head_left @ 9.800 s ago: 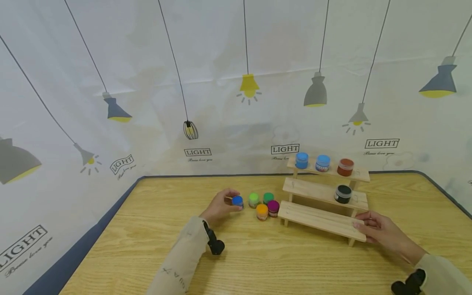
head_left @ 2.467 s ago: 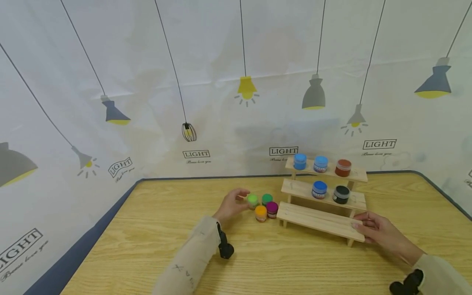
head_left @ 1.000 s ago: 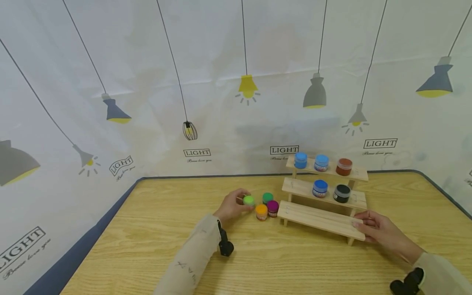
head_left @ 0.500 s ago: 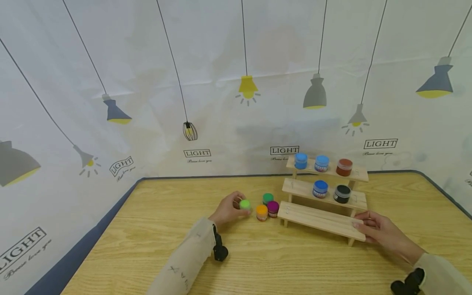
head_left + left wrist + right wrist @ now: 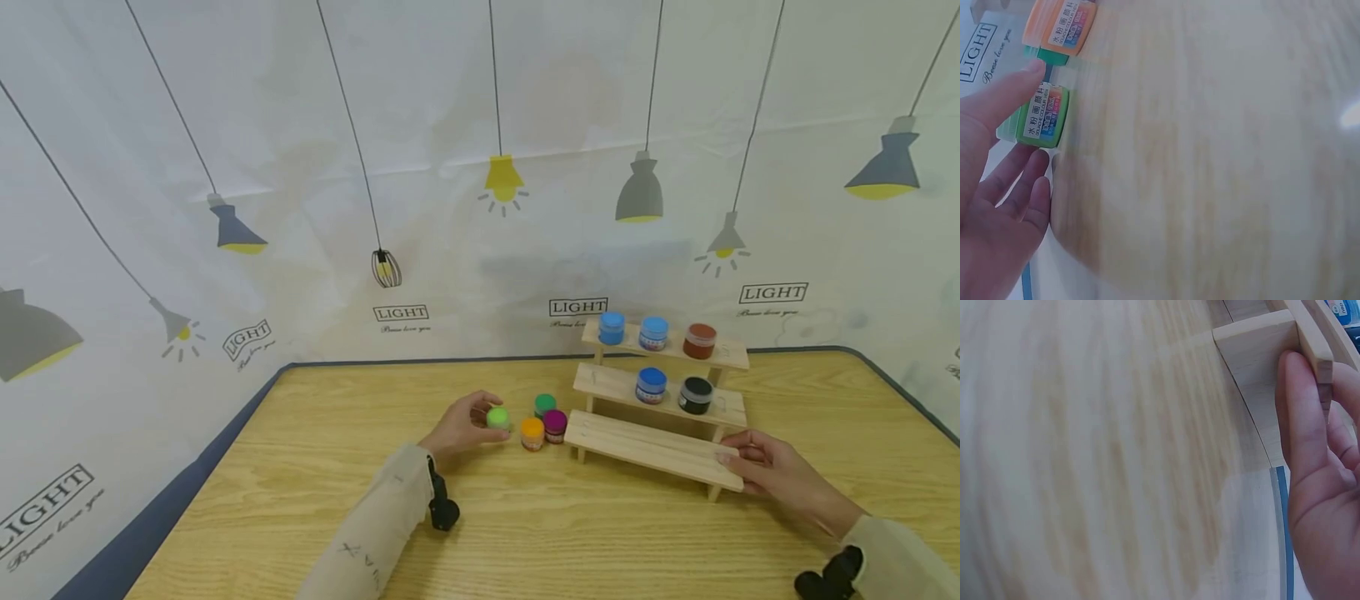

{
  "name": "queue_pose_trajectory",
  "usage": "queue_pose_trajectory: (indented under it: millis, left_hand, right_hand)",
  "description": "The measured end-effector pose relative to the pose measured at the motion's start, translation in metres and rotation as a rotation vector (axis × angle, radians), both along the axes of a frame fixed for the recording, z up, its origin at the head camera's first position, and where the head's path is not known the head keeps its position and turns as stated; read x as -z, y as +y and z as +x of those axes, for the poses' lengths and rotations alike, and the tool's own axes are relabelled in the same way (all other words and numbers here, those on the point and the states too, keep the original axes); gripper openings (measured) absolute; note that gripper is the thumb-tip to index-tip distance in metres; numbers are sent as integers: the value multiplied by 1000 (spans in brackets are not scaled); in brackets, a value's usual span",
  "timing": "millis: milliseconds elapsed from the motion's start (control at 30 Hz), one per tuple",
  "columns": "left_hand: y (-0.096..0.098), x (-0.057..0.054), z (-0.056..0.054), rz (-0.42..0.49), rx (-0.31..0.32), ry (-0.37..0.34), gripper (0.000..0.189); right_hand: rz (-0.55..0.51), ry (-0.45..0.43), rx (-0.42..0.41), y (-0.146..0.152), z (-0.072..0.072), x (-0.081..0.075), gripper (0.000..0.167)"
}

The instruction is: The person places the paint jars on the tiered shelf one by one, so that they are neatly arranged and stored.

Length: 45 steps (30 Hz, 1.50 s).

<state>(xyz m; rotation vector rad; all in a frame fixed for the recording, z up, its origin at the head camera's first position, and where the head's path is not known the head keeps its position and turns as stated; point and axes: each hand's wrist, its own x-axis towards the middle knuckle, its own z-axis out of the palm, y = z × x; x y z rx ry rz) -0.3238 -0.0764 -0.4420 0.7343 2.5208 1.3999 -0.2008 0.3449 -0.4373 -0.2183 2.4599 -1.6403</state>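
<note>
My left hand (image 5: 459,427) has its thumb and fingers on either side of a light green gouache jar (image 5: 498,419), low over the table. In the left wrist view that jar (image 5: 1042,117) shows its label between thumb and fingers; the index finger is mostly hidden. Just right of it stand an orange jar (image 5: 532,433), a purple jar (image 5: 555,425) and a dark green jar (image 5: 545,406). At the right, my right hand (image 5: 780,475) pinches the end of the lowest step of a three-step wooden stand (image 5: 645,450), thumb on one face and fingers on the other.
Two light blue jars (image 5: 611,327) and a brown-red jar (image 5: 701,341) stand on the top step. The middle step bears a blue jar (image 5: 651,385) and a black jar (image 5: 696,395). Behind the wooden table (image 5: 337,400) hangs a lamp-printed cloth (image 5: 450,108).
The blue jar went from my left hand to the middle step. My left hand then took the light green jar and drew it left, toward me, away from the others. My right hand stayed put.
</note>
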Motion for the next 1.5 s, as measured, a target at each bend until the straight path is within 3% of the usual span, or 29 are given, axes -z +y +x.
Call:
queue_pose_trajectory:
  millis: [667, 900, 1167, 1500]
  left_hand:
    - [-1, -1, 3, -29, -45, -19, 33]
    - [-1, -8, 9, 4, -78, -31, 35]
    - [-4, -18, 18, 16, -131, -13, 36]
    - [0, -32, 26, 45, -109, -12, 37]
  right_hand:
    - [-2, 6, 9, -2, -1, 1, 41]
    - [-22, -4, 0, -2, -1, 1, 35]
    - [-1, -6, -2, -2, -1, 0, 42]
    - [-12, 20, -17, -1, -1, 0, 38]
